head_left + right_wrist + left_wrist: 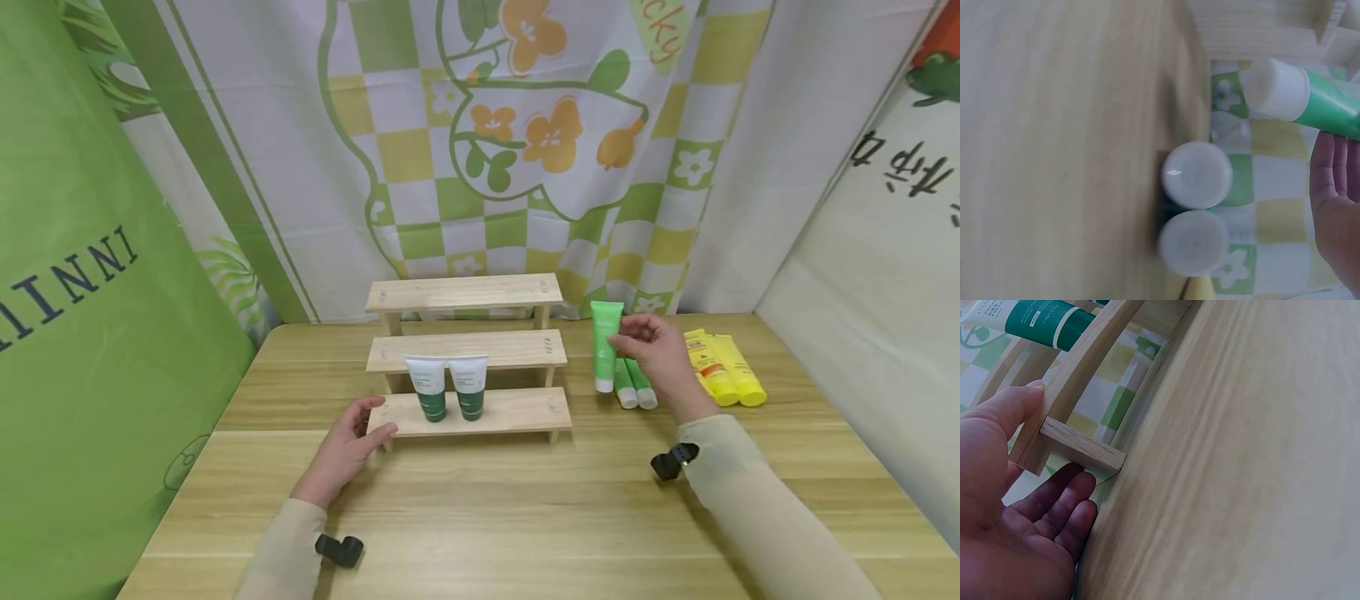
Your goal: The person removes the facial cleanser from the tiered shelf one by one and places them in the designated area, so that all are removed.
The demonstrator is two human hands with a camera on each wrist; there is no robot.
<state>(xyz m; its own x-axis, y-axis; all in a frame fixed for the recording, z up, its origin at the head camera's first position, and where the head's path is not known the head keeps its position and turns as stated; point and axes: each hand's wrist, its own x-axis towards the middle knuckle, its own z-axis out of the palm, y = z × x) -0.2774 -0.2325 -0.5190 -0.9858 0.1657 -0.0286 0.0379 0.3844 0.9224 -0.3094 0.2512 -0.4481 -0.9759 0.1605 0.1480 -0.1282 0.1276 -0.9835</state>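
Note:
A three-tier wooden display stand (465,343) stands on the table. On its lowest step, two white-and-green tubes (431,388) stand upright, caps down. My left hand (347,446) grips the left end of that step, the thumb (1019,403) on its front edge and the other fingers beside the leg. To the right of the stand, my right hand (660,354) pinches a light green tube (606,342) and holds it upright, white cap (1277,89) down, above the table. Below it lie two green tubes (636,385) with white caps, side by side.
Yellow tubes (723,371) lie to the right of the green ones, partly behind my right forearm. A patterned curtain (517,167) hangs right behind the table (480,508). The stand's middle step (517,348) and top step (465,292) rise behind the lowest.

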